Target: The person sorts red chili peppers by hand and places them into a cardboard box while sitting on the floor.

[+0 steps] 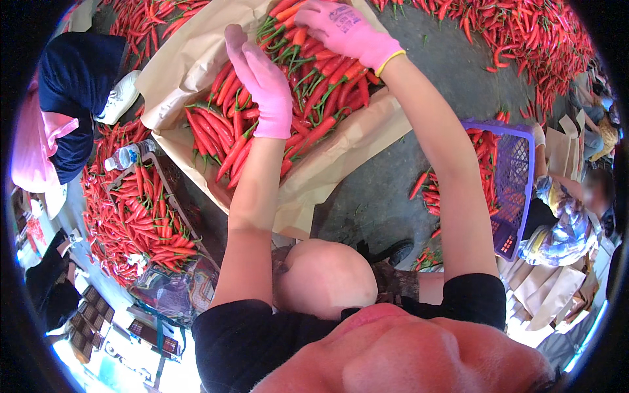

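Both my hands wear pink gloves and rest over a large brown paper sheet or opened bag (357,147), heaped with long red chili peppers (219,134) with green stems. My left hand (262,85) lies along the left part of the heap, fingers stretched out and tilted on edge, with nothing gripped. Reaching to the far side, my right hand (344,29) rests palm down on the peppers there; its fingers are extended over the stems, and their undersides are hidden.
A purple plastic crate (514,190) with peppers tips beside my right arm. Loose peppers (141,216) pile up at left, near a clear bottle (124,156). Another big pepper heap (524,39) lies far right. People sit at both sides; folded brown paper (544,288) is stacked at right.
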A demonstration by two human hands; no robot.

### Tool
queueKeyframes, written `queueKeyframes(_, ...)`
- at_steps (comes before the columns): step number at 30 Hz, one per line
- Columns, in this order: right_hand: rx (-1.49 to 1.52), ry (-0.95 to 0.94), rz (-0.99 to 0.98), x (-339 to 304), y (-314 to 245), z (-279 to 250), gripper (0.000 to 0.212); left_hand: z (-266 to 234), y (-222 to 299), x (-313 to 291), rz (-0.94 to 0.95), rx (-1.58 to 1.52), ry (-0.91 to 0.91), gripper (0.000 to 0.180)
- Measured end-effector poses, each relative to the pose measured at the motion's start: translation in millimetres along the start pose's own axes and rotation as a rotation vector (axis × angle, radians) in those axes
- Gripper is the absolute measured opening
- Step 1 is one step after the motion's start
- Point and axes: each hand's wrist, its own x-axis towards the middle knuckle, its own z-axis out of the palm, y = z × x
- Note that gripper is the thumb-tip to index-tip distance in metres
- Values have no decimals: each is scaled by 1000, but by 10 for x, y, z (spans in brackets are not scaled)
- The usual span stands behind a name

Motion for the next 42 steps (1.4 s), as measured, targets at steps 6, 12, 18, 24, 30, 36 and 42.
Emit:
queueKeyframes(6, -267, 54, -123, 136, -276, -479, 22, -28, -47, -36, 27, -12, 5, 53)
queueKeyframes(12, -168, 18, -149, 155, -208, -429, 22, 4, -104, -51, -36, -78, -16, 55)
queueKeyframes(18, -45, -94, 32, 143, -210, -552, 17, 7, -52, -85, -82, -89, -57, 56)
queueKeyframes(24, -263, 125, -169, 169, -221, -569, 19, 20, -80, -163, 13, 24, -107, 58)
queueKeyframes(30, -398, 20, -159, 147, -486, -532, 22, 42, -126, -147, -70, -42, 26, 57)
queueKeyframes(36, -232, 11, -2, 64, -416, -531, 17, -25, -212, -162, -9, -53, -32, 55)
queueKeyframes(42, 57, 22, 202, 162, -100, -390, 17, -48, -279, -134, 51, 257, -167, 44)
